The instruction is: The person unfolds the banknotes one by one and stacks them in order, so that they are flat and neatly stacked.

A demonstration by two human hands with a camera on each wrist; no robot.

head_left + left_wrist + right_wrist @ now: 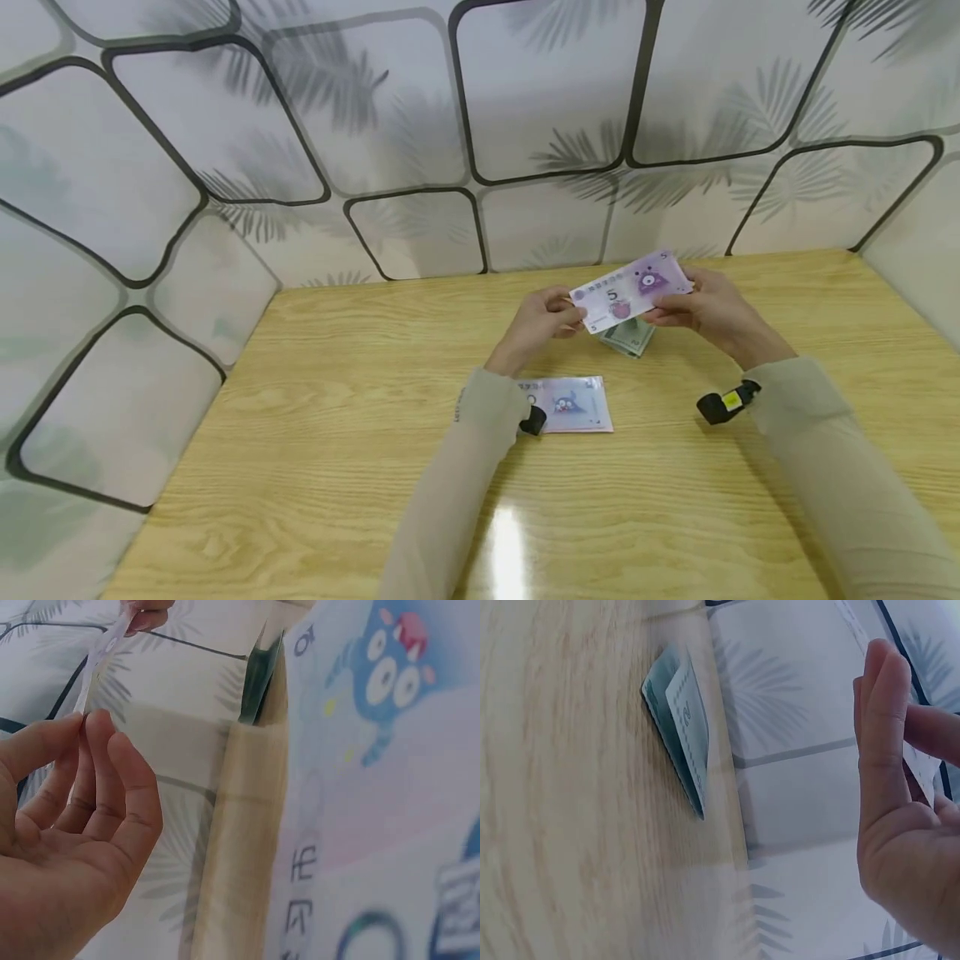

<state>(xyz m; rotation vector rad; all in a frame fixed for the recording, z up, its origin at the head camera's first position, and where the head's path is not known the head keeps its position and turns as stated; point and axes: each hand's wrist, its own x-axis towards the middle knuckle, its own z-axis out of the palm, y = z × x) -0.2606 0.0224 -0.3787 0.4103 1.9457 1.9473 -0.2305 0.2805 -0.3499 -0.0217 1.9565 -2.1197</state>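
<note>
A purple play banknote marked 5 is held up, tilted, above the table. My left hand pinches its left end between thumb and fingers, and my right hand pinches the right end. Below and partly behind it, a green play banknote marked 2 lies on the table; the right wrist view shows this green note folded, its upper half standing off the wood. Nearer me, a blue-and-pink play banknote lies flat, partly hidden by my left sleeve. It looms large as the blue-and-pink note in the left wrist view.
The wooden table ends at a patterned wall covering behind, with another patterned panel along the left. A light patch reflects off the tabletop near the front.
</note>
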